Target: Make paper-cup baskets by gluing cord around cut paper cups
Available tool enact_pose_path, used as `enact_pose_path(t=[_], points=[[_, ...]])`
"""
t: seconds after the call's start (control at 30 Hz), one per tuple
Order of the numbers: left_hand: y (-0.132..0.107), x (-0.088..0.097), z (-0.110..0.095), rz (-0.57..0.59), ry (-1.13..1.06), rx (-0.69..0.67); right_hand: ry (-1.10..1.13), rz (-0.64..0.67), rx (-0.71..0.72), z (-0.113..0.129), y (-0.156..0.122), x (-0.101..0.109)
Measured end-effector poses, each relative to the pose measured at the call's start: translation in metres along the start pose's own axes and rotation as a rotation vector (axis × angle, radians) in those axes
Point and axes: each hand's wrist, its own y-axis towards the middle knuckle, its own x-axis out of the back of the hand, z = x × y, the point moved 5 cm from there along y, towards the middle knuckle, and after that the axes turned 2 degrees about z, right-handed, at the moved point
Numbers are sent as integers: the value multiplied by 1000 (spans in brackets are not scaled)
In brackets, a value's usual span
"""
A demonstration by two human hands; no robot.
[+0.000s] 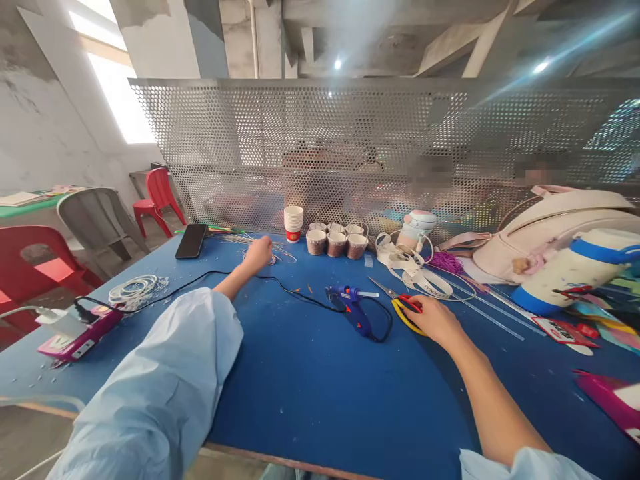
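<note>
My left hand [259, 255] is at the far side of the blue table, among thin pale cords [286, 255]. Its fingers are curled together, and what they hold, if anything, is hidden. Closed round the handles of the scissors [407, 312] is my right hand [440, 323]. These scissors have red and yellow handles, and their blades point away to the left. A blue glue gun [356, 313] lies between my hands, its nozzle near the scissors. Behind it stand several small brown-and-white paper cups [337, 243] with thin handles. Beside them is a stack of paper cups [293, 223].
A phone [191, 241] lies at the back left. A purple power strip [83, 340] and a white cord coil [133, 291] sit on the left; a black cable crosses the table. White ribbon [410, 270], a bottle [575, 272] and a bag [550, 227] crowd the right. A perforated metal screen [260, 147] borders the back.
</note>
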Motion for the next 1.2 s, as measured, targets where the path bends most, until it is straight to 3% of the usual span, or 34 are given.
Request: enact_pose_path(t=[0.1, 0.2, 0.3, 0.47, 0.63, 0.9, 1.07, 1.2], points=[[10, 31, 41, -84, 33, 103, 6, -17, 6, 0, 1, -2], [11, 41, 66, -86, 49, 128, 11, -42, 17, 0, 0, -3], [8, 26, 68, 7, 41, 58, 13, -61, 33, 0, 0, -5], [4, -19, 43, 180, -1, -110, 18, -94, 45, -1, 0, -5], [1, -35, 44, 170, 18, -26, 31, -101, 28, -1, -2, -3], [-6, -6, 63, -26, -34, 144, 55, -96, -7, -1, -4, -2], [-12, 22, 48, -199, -166, 107, 88, -114, -22, 1, -6, 4], [-24, 41, 32, -260, -317, 48, 160, -187, -26, 9, -11, 12]])
